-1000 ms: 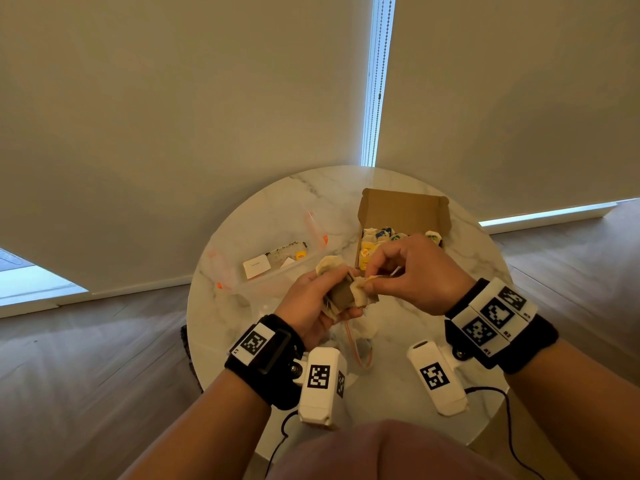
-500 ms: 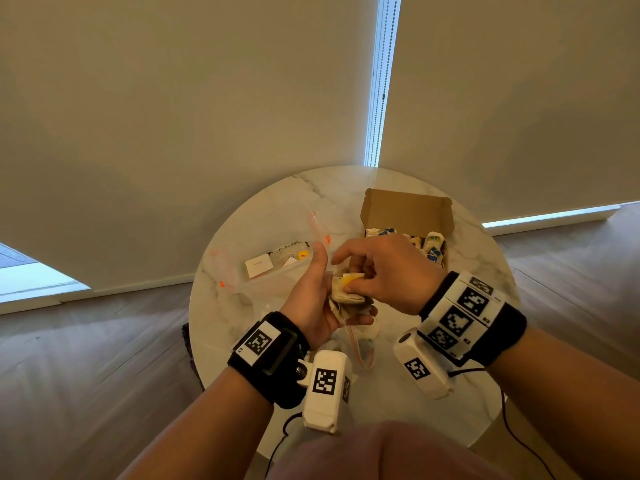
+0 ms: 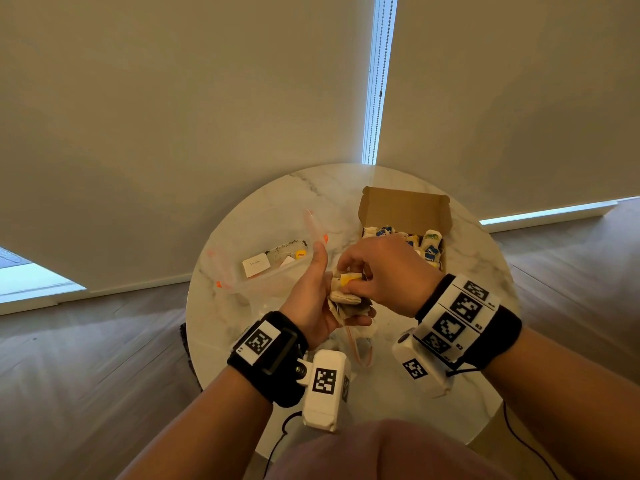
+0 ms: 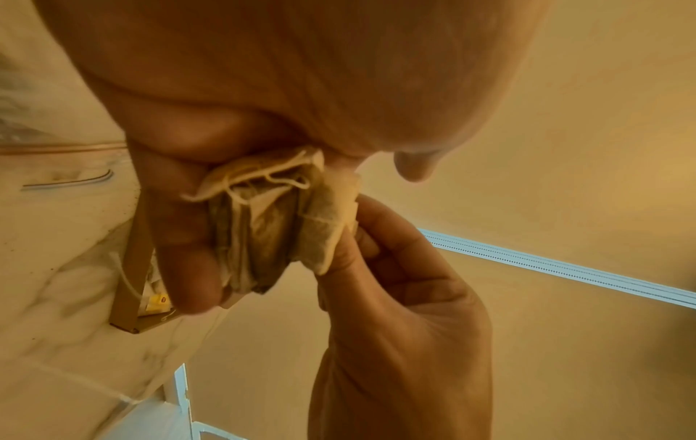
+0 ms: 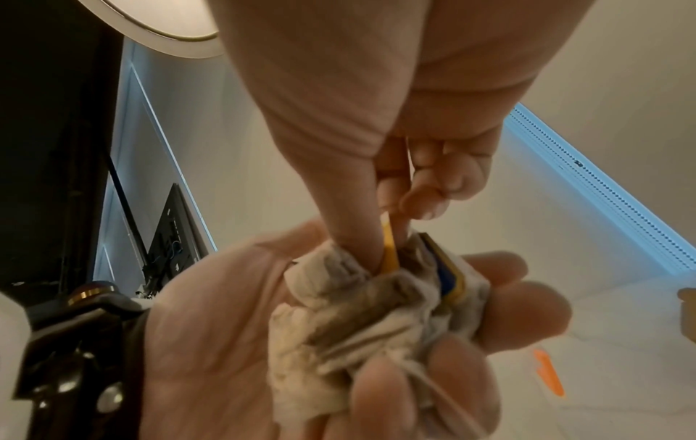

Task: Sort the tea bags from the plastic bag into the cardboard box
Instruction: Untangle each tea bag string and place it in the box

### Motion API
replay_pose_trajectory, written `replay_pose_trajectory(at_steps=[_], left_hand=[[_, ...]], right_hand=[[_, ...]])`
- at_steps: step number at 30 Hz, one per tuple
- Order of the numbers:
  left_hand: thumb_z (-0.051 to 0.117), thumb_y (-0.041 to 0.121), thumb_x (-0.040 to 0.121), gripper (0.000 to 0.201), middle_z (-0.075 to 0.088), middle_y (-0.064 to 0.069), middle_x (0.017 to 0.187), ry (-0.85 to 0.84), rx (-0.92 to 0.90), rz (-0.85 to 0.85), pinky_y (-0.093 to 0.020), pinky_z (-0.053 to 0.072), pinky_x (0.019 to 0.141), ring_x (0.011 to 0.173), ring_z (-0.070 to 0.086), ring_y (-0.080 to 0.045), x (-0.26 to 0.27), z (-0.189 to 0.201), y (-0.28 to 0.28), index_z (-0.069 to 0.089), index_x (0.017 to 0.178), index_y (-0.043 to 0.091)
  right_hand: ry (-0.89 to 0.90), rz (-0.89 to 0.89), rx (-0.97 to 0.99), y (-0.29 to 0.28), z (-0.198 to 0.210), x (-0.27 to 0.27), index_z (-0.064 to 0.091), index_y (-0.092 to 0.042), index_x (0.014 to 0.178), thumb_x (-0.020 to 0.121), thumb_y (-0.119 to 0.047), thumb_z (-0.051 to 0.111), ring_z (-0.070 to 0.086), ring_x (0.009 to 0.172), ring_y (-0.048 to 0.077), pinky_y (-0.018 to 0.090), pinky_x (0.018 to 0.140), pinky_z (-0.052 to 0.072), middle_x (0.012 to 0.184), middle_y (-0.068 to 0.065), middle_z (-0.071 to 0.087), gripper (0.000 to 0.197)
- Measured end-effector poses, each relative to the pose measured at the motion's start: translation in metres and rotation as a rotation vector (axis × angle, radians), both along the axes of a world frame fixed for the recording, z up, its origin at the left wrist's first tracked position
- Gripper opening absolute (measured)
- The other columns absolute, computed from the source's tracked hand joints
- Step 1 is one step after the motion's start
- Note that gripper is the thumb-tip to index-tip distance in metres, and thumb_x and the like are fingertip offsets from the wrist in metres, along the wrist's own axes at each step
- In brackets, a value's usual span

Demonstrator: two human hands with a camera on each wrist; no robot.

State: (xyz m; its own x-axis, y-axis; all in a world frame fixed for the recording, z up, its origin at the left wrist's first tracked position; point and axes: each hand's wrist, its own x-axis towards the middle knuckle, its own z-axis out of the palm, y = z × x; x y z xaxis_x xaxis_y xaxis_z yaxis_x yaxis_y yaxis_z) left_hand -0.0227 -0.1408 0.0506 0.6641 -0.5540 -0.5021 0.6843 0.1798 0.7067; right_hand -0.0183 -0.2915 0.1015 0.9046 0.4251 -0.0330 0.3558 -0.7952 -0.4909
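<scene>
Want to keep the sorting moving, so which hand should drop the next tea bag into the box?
Right. The right hand already pinches the yellow tag, nearest the box; the left hand holds the tea bags.

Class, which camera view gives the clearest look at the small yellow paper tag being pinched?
The right wrist view: the yellow paper tag sits edge-on between the right hand's fingertips. The head view shows it small; the left wrist view shows only the bunched tea bags.

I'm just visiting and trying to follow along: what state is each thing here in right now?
Left hand: palm up, cradling a clump of tea bags.
Right hand: pinching a yellow tag on that clump.
Cardboard box: lid open, partly filled with tea bags.
Plastic bag: lying on the table, a few bits inside.
</scene>
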Motion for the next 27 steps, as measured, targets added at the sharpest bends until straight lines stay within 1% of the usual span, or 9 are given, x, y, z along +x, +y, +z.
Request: replay_pose_trajectory(at_steps=[3, 9, 12, 14, 16, 19, 22, 24, 27], left_hand=[[0.023, 0.08, 0.077, 0.093, 0.061, -0.021, 0.082, 0.0, 0.018, 0.005, -0.036, 0.057, 0.069, 0.073, 0.064, -0.028, 0.001, 0.0, 0.0, 0.072, 0.09, 0.002], [0.023, 0.07, 0.092, 0.083, 0.065, -0.018, 0.086, 0.036, 0.015, 0.1, -0.037, 0.058, 0.068, 0.075, 0.063, -0.029, 0.0, -0.003, -0.001, 0.072, 0.099, 0.004], [0.031, 0.061, 0.096, 0.069, 0.068, -0.017, 0.09, 0.063, 0.021, 0.177, -0.039, 0.057, 0.072, 0.074, 0.067, -0.027, 0.002, -0.006, 0.001, 0.069, 0.107, 0.005], [0.034, 0.057, 0.097, 0.064, 0.068, -0.016, 0.094, 0.085, 0.042, 0.219, -0.038, 0.059, 0.07, 0.077, 0.067, -0.028, 0.005, -0.008, 0.003, 0.064, 0.119, 0.005], [0.036, 0.054, 0.098, 0.063, 0.067, -0.018, 0.103, 0.105, 0.053, 0.255, -0.035, 0.06, 0.065, 0.08, 0.066, -0.029, 0.008, -0.008, 0.004, 0.058, 0.128, 0.002], [0.036, 0.052, 0.101, 0.056, 0.067, -0.02, 0.109, 0.121, 0.086, 0.304, -0.034, 0.06, 0.064, 0.083, 0.066, -0.031, 0.014, -0.008, 0.006, 0.062, 0.117, 0.005], [0.035, 0.054, 0.1, 0.062, 0.064, -0.022, 0.099, 0.13, 0.107, 0.32, -0.034, 0.06, 0.063, 0.077, 0.064, -0.032, 0.023, -0.01, 0.008, 0.065, 0.105, 0.0], [0.035, 0.055, 0.1, 0.064, 0.063, -0.02, 0.095, 0.133, 0.115, 0.33, -0.034, 0.06, 0.065, 0.075, 0.064, -0.031, 0.029, -0.013, 0.009, 0.063, 0.108, -0.001], [0.035, 0.055, 0.1, 0.064, 0.064, -0.02, 0.095, 0.132, 0.124, 0.331, -0.034, 0.06, 0.067, 0.075, 0.065, -0.03, 0.036, -0.017, 0.008, 0.063, 0.111, -0.001]], right_hand=[[0.023, 0.001, -0.016, 0.0, 0.0, 0.0, 0.069, -0.019, 0.105, 0.086, -0.029, 0.07, 0.046, 0.076, 0.003, 0.005, 0.061, 0.031, 0.095, -0.004, 0.064, 0.022], [0.022, -0.015, 0.059, -0.001, -0.005, 0.002, 0.068, -0.02, 0.084, 0.08, -0.027, 0.075, 0.045, 0.067, -0.003, 0.008, 0.063, 0.034, 0.079, -0.014, 0.051, 0.011], [0.053, -0.049, 0.206, -0.005, -0.006, 0.0, 0.07, -0.018, 0.079, 0.076, -0.022, 0.079, 0.053, 0.066, -0.001, 0.01, 0.061, 0.037, 0.076, -0.011, 0.06, 0.011], [0.117, -0.089, 0.315, -0.009, -0.007, 0.001, 0.072, -0.016, 0.08, 0.074, -0.018, 0.081, 0.056, 0.063, -0.005, 0.009, 0.058, 0.04, 0.076, -0.008, 0.067, 0.011], [0.167, -0.116, 0.413, -0.013, -0.008, 0.004, 0.071, -0.016, 0.079, 0.073, -0.018, 0.083, 0.06, 0.062, -0.002, 0.014, 0.057, 0.045, 0.074, -0.005, 0.069, 0.014], [0.194, -0.173, 0.509, -0.024, -0.006, 0.012, 0.072, -0.019, 0.088, 0.074, -0.016, 0.082, 0.065, 0.07, 0.011, 0.026, 0.066, 0.054, 0.078, 0.0, 0.071, 0.018], [0.213, -0.262, 0.533, -0.047, -0.005, 0.027, 0.073, -0.013, 0.101, 0.078, -0.008, 0.078, 0.069, 0.08, 0.013, 0.02, 0.075, 0.055, 0.088, 0.003, 0.074, 0.024], [0.218, -0.336, 0.529, -0.067, -0.011, 0.043, 0.074, -0.01, 0.096, 0.078, -0.008, 0.077, 0.07, 0.078, 0.014, 0.02, 0.071, 0.056, 0.086, 0.005, 0.074, 0.018], [0.179, -0.447, 0.403, -0.097, -0.034, 0.074, 0.071, -0.013, 0.086, 0.078, -0.015, 0.079, 0.065, 0.069, 0.009, 0.019, 0.063, 0.05, 0.079, -0.001, 0.071, 0.011]])
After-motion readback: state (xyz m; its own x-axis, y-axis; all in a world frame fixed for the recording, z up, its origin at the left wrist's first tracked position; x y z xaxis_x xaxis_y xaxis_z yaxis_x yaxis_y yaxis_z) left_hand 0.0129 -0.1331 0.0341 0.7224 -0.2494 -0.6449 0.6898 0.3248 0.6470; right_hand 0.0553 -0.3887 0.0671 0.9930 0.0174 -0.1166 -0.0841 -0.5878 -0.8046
